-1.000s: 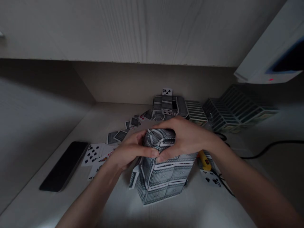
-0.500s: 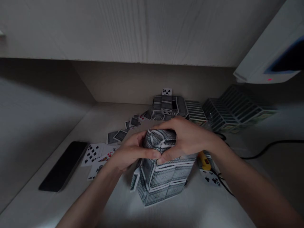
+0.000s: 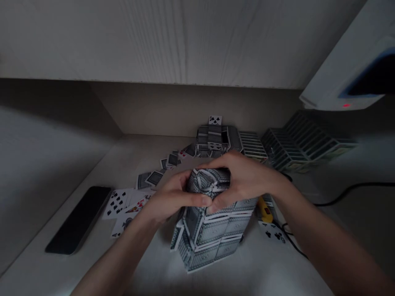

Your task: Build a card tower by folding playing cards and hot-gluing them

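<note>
A block-like structure made of folded playing cards (image 3: 212,238), with grey patterned backs outward, stands on the white surface in front of me. My left hand (image 3: 175,195) grips its upper left corner, thumb across the near face. On the upper right, my right hand (image 3: 236,181) is curled over the top, its thumb meeting the left thumb at the front edge. Between the hands the top cards bow up with gaps at their folds. A narrow folded card piece juts from the structure's lower left side. My fingertips behind it are hidden.
A black phone (image 3: 78,220) lies at left beside loose face-up cards (image 3: 119,203). Behind are another folded-card structure (image 3: 212,137) and green-edged stacks (image 3: 296,144). A yellow-handled tool (image 3: 264,209), a loose card (image 3: 272,232) and black cables (image 3: 348,195) lie at right. A white shelf panel overhangs.
Both hands keep their grip on the folded-card structure, which looks nearly unmoved. The surroundings have shifted slightly left and down in view.
</note>
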### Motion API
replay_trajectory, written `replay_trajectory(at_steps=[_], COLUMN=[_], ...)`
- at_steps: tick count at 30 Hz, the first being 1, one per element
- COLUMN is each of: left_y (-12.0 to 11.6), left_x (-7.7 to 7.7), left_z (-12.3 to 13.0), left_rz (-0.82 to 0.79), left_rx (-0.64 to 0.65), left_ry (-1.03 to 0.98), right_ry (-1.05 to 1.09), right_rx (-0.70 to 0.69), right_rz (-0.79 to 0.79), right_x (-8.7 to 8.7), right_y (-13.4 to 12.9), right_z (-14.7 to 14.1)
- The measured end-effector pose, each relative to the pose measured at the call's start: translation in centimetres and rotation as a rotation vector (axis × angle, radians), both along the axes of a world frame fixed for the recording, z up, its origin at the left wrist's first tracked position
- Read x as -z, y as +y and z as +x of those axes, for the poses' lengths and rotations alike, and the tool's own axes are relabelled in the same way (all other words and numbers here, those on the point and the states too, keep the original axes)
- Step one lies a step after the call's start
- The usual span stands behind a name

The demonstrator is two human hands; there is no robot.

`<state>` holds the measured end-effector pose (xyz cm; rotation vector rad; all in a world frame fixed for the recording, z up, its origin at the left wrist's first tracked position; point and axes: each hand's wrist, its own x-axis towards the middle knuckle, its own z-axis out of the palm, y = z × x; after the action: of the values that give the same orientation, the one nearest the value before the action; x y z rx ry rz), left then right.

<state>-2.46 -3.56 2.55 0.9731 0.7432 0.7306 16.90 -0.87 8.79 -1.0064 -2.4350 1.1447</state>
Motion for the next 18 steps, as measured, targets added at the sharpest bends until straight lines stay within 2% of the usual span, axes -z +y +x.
replay_trajectory(at_steps=[6,14,18], left_y=[0.5,0.8,1.4], left_x=[0.4,-0.8,-1.1], left_z=[0.3,0.4,0.4], left_rz=[0.004,0.042,0.093], left_rx=[0.053,0.078,0.134], left_ry=[-0.003,0.032,0.037], right_ry=[-0.066,-0.02,-0.023], right_rx=[0.038,0.011,0.055], right_rz=[0.011,-0.02,0.061], right_x=[0.0,0.1,0.1], right_y=[0.1,-0.1,-0.5], right_z=[0.6,1.1,1.4])
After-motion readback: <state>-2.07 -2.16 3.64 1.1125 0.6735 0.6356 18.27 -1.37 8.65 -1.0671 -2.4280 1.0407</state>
